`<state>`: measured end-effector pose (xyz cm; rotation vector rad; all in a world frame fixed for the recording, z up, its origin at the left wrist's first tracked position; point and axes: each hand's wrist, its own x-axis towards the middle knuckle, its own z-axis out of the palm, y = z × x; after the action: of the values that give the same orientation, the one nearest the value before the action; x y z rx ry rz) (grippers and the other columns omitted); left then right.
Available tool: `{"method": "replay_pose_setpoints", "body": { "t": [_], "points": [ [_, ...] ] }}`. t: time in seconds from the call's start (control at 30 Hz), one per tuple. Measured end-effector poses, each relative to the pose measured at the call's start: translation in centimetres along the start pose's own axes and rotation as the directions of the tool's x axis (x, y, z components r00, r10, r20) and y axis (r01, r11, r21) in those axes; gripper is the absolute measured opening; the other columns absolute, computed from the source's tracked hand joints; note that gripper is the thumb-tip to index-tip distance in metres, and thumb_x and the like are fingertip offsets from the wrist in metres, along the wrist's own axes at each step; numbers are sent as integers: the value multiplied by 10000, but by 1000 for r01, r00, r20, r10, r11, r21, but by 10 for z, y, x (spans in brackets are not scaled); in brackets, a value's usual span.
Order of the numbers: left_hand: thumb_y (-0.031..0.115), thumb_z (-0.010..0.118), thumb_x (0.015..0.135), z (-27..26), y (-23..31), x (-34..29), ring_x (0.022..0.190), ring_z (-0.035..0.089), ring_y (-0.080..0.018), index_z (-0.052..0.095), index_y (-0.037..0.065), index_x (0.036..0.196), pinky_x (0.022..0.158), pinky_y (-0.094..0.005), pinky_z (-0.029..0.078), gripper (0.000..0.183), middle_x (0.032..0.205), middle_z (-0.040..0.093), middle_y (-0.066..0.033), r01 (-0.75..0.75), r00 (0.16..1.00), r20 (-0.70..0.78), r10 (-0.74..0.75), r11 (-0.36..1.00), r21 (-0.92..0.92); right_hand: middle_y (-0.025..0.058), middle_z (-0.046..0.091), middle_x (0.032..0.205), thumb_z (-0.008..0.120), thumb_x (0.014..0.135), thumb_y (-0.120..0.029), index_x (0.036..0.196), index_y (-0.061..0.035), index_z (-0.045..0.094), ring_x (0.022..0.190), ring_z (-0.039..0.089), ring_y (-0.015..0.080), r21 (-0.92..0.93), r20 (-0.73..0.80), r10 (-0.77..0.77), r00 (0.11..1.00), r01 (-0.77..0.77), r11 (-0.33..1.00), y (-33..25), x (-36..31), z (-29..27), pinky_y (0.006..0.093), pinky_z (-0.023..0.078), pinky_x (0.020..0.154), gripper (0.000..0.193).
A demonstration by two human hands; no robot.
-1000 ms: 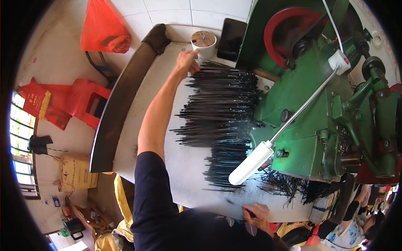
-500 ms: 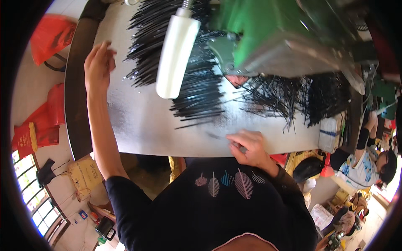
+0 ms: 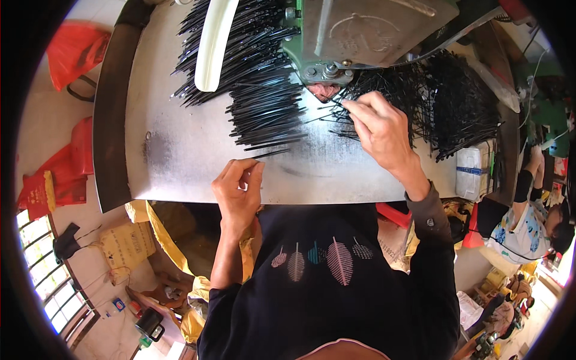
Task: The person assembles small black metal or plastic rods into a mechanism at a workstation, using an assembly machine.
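Under the green machine head (image 3: 327, 73), my right hand (image 3: 384, 132) is pinched at the tip of a thin black rod, beside a loose tangle of similar rods (image 3: 384, 84). My left hand (image 3: 238, 191) hovers at the near edge of the metal table, thumb and fingers pressed together. A single black rod (image 3: 273, 154) lies close to its fingertips; whether the fingers hold anything is hidden. Between the hands is a neat stack of black rods (image 3: 267, 111), lying side by side. A white lever handle (image 3: 216, 45) hangs over a larger pile of rods (image 3: 237, 60).
The metal tabletop (image 3: 186, 156) has a dark raised border (image 3: 109, 132) on the left. A white block with a blue band (image 3: 474, 171) stands at its right edge. Red bags (image 3: 75, 54) and a yellow sack (image 3: 123, 246) are at left. Another person (image 3: 528, 222) sits at far right.
My left hand has come from the table's far left side to the near middle. My right hand has risen from the near edge to the machine head. The white handle appears higher and further left.
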<state>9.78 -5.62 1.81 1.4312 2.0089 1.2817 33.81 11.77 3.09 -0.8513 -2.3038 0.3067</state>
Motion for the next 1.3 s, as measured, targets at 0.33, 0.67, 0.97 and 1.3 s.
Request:
{"method": "replay_pose_setpoints", "body": {
  "t": [0.33,0.67,0.97,1.3],
  "points": [
    [8,736,883,5,4,4,618,564,-105,703,-24,924,572,-254,441,61,739,651,-66,63,995,77,-60,997,-34,93,565,837,670,784,-17,916,-31,691,782,650,259,-147,268,-96,959,139,979,5,20,18,397,551,622,134],
    [16,748,871,10,-1,5,580,566,-133,705,-4,914,528,-276,416,64,744,658,-91,77,994,82,-71,994,-76,96,526,793,666,775,-30,821,-50,591,750,636,248,-223,278,-209,938,275,935,7,24,21,366,550,621,91],
    [11,744,868,12,-1,0,578,567,-139,705,2,909,533,-277,431,57,741,663,-90,81,995,68,-75,993,-91,178,604,1103,506,994,56,1133,32,517,839,670,184,786,-103,304,947,-110,608,-22,-41,24,310,590,712,141],
    [-3,734,873,31,14,1,604,568,-130,693,-8,904,560,-269,450,52,733,657,-74,54,980,199,-19,984,-172,142,660,1035,577,969,63,1159,22,574,802,706,181,825,-3,654,756,-368,430,-27,-82,12,296,599,728,195]
  ]
}}
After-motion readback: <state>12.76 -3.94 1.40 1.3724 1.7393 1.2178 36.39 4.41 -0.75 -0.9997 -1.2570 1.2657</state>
